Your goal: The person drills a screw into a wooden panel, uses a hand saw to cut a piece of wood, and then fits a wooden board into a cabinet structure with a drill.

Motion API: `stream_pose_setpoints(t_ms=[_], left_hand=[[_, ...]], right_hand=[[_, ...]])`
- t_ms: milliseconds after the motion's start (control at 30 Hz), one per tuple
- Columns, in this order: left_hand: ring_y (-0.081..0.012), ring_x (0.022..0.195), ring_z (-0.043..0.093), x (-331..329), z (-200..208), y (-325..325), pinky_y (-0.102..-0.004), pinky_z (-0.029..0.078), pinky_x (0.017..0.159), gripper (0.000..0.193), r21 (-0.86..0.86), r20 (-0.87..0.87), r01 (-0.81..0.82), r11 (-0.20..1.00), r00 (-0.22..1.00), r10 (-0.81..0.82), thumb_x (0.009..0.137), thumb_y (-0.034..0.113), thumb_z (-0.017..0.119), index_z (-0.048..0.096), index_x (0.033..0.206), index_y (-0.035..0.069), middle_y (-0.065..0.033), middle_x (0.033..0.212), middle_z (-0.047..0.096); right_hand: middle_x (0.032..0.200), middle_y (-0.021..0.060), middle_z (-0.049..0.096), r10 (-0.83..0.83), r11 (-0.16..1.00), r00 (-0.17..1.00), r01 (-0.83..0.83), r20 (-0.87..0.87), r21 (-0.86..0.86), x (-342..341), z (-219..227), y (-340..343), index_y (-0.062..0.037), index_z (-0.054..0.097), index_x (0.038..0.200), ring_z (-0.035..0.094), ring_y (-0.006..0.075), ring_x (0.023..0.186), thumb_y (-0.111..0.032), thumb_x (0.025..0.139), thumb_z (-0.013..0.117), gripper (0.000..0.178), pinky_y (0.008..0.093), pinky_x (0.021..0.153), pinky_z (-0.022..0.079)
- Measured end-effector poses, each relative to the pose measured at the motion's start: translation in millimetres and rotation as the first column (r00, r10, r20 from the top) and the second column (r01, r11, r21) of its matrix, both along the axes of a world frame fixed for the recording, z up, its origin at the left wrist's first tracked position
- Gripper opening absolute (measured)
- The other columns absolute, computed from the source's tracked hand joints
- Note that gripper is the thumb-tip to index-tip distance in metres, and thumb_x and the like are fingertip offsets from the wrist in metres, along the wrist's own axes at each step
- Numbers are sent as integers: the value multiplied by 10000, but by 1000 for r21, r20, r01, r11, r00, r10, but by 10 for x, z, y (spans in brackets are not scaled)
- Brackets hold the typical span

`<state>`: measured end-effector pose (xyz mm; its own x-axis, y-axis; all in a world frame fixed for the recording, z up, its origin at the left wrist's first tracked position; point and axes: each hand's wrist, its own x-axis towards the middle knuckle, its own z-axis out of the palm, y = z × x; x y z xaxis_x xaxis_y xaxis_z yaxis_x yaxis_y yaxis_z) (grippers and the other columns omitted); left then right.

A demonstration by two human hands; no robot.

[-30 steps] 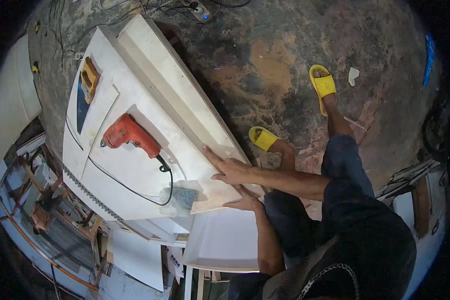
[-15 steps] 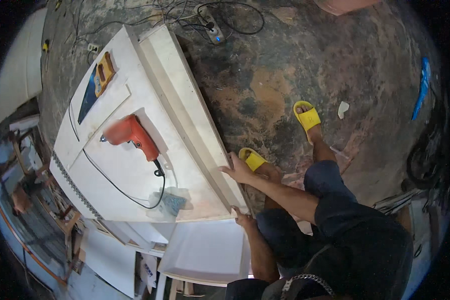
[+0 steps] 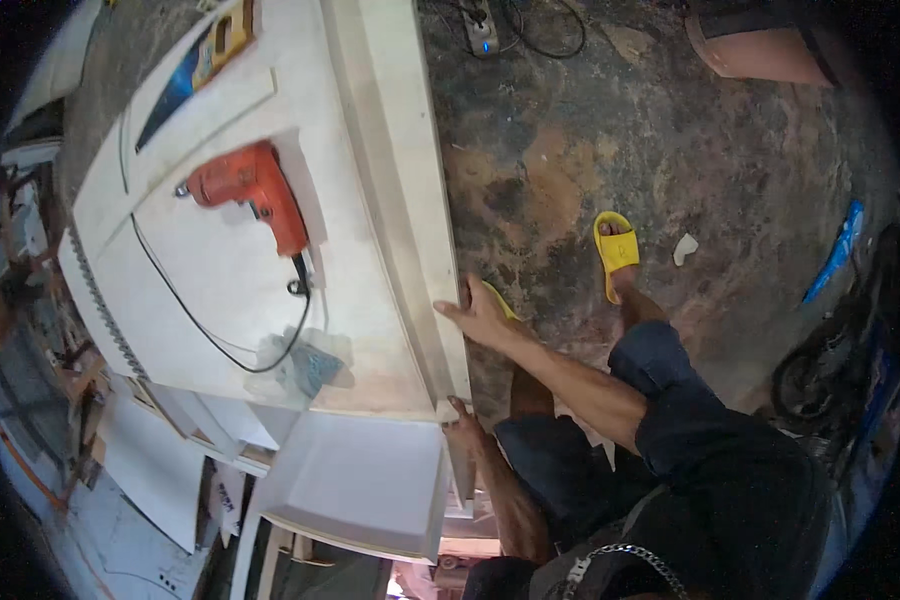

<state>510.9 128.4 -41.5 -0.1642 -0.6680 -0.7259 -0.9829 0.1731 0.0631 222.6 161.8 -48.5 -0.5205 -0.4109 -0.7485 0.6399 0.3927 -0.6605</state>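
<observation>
A large white cabinet fills the left of the view, its long raised edge strip running away from me. My right hand is closed on that strip's outer edge, thumb on top and fingers over the far side. Lower down, my left hand is closed round the near corner of the same cabinet; some of its fingers are hidden. An orange power drill with a black cord lies on the white surface, touched by neither hand. Near it are a crumpled clear plastic bag and a yellow-handled handsaw.
A white drawer-like tray juts out below the cabinet's near end. On the stained floor lie a power strip with cables, a white scrap and a blue object. My yellow slipper stands right of the cabinet.
The cabinet's long edge stands straighter in the picture, and drill and saw appear higher and shifted. Both hands keep their hold. My left slipper is now mostly hidden.
</observation>
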Motion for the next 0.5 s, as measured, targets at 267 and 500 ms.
stream_pose_setpoints(t_ms=[267, 500], left_hand=[[-217, 927, 544, -481, -12, 350, -305, 423, 799, 505, 324, -637, -623, 712, 413, 651, 766, 156, 663, 438, 1128, -114, -187, 1044, 567], [-248, 869, 528, -266, -238, 338, -383, 483, 693, 541, 572, -369, -723, 387, 195, 909, 740, 88, 682, 367, 1176, 30, -164, 1087, 478]], right_hand=[[931, 149, 567, -22, 989, 970, 58, -243, 139, -229, -112, 179, 27, 440, 1128, 559, 200, 840, -365, 746, 662, 590, 334, 701, 461], [1071, 204, 532, -195, 978, 968, 205, -159, 49, -175, -301, 238, 30, 401, 1194, 527, 265, 994, -389, 735, 667, 675, 370, 820, 432]])
